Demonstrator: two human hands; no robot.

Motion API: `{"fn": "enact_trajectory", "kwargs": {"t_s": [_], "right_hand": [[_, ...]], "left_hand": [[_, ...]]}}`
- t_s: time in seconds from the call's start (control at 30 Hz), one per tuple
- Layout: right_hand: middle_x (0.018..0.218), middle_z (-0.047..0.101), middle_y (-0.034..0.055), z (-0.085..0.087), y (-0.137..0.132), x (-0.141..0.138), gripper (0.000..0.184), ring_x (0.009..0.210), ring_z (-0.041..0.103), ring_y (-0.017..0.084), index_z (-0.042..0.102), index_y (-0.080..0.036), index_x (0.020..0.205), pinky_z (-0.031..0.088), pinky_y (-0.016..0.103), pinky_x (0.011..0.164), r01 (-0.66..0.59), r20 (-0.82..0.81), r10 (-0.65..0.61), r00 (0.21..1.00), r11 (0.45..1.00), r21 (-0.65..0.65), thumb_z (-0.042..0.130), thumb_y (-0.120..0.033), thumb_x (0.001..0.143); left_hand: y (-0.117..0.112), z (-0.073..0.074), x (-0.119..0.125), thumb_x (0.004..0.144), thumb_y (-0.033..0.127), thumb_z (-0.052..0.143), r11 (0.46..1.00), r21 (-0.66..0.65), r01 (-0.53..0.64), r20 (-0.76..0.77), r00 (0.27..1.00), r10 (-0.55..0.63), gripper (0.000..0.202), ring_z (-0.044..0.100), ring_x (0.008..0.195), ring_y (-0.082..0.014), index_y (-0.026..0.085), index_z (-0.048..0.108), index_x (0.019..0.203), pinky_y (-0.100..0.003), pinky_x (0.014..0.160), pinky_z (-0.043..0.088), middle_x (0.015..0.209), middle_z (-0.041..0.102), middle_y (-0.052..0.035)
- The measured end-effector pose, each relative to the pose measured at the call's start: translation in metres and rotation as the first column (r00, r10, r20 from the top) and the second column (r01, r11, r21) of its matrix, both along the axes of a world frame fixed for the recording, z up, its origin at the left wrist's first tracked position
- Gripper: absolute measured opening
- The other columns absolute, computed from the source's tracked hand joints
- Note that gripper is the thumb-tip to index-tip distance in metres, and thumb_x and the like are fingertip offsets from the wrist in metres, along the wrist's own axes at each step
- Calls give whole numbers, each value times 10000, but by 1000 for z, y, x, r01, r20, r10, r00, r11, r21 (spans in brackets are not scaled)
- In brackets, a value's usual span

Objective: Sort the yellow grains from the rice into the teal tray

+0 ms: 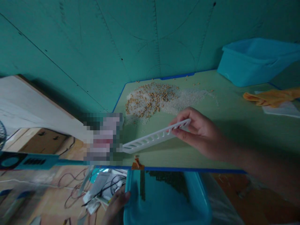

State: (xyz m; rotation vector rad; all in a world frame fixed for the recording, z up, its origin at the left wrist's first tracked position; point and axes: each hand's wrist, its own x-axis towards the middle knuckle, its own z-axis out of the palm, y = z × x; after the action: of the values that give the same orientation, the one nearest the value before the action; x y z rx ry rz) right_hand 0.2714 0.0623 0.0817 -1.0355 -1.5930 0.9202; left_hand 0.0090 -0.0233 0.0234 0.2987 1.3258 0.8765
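Observation:
My right hand (199, 132) is closed on one end of a long white slotted plastic strip (152, 138), which slants down to the left over the pale green table (234, 125). A heap of yellow kernels mixed with white grains (159, 98) lies on the table beyond the strip. Below the table's near edge my left hand (117, 204) grips the left rim of a blue plastic tub (164, 203) that holds dark green beans.
A second blue tub (255, 61) stands at the back right against the teal wall. Beside it lie an orange cloth (272, 97) and white paper (281, 109). A white board leans at the left. Cables and clutter cover the floor at lower left.

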Motion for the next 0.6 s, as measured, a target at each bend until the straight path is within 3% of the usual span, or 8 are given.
{"fn": "enact_trajectory", "kwargs": {"t_s": [0.17,0.37,0.5,0.6], "right_hand": [[810,575,-17,4,-3,4,108,743,563,139,471,-255,810,429,252,615,-71,-37,69,997,996,-53,574,-230,789],[783,568,-23,1,-3,5,124,704,553,133,474,-258,805,424,251,595,-64,-119,50,992,991,-114,593,-278,779],[726,555,-38,-1,5,5,149,642,526,118,473,-257,813,405,237,553,-33,-181,2,983,986,-165,608,-292,761],[721,557,-47,2,19,17,191,653,530,120,477,-247,801,417,245,581,66,-224,-103,969,984,-168,643,-252,707]], "left_hand": [[2,1,0,562,283,747,999,39,-16,42,999,14,256,696,772,-330,203,730,805,-416,689,557,641,759,-36],[0,-4,1,549,306,751,999,52,11,31,999,-12,307,690,786,-327,202,731,837,-410,698,552,697,763,-42],[2,-28,12,544,348,731,986,73,149,70,986,-154,321,675,807,-341,182,734,818,-393,668,542,729,760,-71],[10,-51,28,512,340,735,943,148,298,80,947,-312,225,674,757,-330,180,735,670,-336,566,526,638,742,-74]]}}
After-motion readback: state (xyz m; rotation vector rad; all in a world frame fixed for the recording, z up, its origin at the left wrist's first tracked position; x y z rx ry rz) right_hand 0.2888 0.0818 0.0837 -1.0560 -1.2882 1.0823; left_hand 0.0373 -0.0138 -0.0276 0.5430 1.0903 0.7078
